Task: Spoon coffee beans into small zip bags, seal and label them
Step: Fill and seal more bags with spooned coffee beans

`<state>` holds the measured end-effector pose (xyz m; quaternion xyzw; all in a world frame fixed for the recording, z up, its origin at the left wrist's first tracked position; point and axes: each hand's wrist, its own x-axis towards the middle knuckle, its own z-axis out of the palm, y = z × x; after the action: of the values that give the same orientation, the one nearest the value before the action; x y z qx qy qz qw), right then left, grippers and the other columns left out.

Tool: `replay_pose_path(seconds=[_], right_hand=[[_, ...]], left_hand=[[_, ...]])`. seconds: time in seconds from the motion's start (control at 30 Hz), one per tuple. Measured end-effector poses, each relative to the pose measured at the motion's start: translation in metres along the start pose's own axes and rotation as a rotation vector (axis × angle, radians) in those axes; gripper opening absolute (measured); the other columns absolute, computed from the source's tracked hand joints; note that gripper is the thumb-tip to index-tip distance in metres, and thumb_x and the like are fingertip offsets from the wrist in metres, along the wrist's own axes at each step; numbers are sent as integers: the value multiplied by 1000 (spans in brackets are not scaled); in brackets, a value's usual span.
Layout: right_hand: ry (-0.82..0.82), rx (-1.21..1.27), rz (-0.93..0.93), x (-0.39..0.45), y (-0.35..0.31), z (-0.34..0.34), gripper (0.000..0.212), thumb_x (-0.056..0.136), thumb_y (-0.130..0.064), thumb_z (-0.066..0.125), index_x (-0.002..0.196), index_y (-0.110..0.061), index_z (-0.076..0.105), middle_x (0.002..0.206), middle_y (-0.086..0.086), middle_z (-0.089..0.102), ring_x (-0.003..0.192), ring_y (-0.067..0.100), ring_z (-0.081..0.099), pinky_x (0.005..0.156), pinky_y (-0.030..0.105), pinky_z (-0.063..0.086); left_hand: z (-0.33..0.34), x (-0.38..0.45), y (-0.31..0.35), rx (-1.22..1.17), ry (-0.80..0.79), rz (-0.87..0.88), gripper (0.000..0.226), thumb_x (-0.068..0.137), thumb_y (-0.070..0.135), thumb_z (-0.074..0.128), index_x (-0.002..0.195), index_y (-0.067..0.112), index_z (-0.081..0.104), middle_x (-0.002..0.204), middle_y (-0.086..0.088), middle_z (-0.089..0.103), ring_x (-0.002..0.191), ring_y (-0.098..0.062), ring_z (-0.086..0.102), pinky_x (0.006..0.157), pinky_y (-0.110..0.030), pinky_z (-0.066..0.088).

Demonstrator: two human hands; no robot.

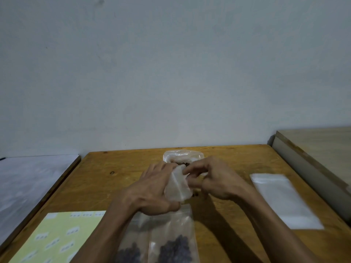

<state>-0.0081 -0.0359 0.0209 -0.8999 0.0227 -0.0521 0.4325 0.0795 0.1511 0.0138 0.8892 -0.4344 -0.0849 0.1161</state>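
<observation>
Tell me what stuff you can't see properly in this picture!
- Writing on the label sheet, head view: too small and blurry to read.
- The small bag held by the left hand and right hand: the fingers hide its mouth, so sealed or not is unclear.
- The big bean bag behind: hands cover most of it.
- Filled bags: cut off by the bottom edge, partly under the left arm.
- No spoon shows.

Both forearms reach fwd, L hand & R hand close together, fingers curled, pinching small bag.
</observation>
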Motion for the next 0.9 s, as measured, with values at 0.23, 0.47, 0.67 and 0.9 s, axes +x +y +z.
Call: replay_pose_path(seconds=[0.23, 0.47, 0.67, 0.9], right_hand=[[287, -84, 481, 6, 44, 3, 58, 86, -47, 73, 136, -25, 54, 123, 3, 65, 107, 21, 64, 87, 41, 56], [552, 765, 563, 24, 54, 40, 12, 91, -20, 70, 101, -13, 75, 71, 4, 69, 57, 12, 59, 49, 25, 50], [790, -131, -41, 17, 63, 44, 16, 101, -19, 56, 101, -19, 73, 80, -10, 64, 69, 0, 55, 61, 9, 38], [813, 96, 218, 20, 63, 58, 22, 103, -22, 51, 94, -19, 71, 75, -9, 62, 71, 1, 58, 61, 14, 45]], left_hand=[[-7, 11, -26, 36, 7, -198, 110, 62, 63, 82, 150, 27, 27, 137, 6, 42, 118, -17, 40, 100, -38, 42], [-5, 37, -23, -103, -126, -233, 97, 55, 48, 92, 136, 28, 42, 119, 8, 52, 105, -15, 53, 90, -37, 53], [2, 39, -28, -172, -87, -236, 90, 58, 44, 93, 131, 29, 42, 117, 8, 49, 102, -11, 52, 90, -36, 54], [3, 38, -23, -128, -7, -167, 116, 56, 56, 89, 150, 31, 26, 132, 12, 38, 119, -16, 42, 106, -45, 44]])
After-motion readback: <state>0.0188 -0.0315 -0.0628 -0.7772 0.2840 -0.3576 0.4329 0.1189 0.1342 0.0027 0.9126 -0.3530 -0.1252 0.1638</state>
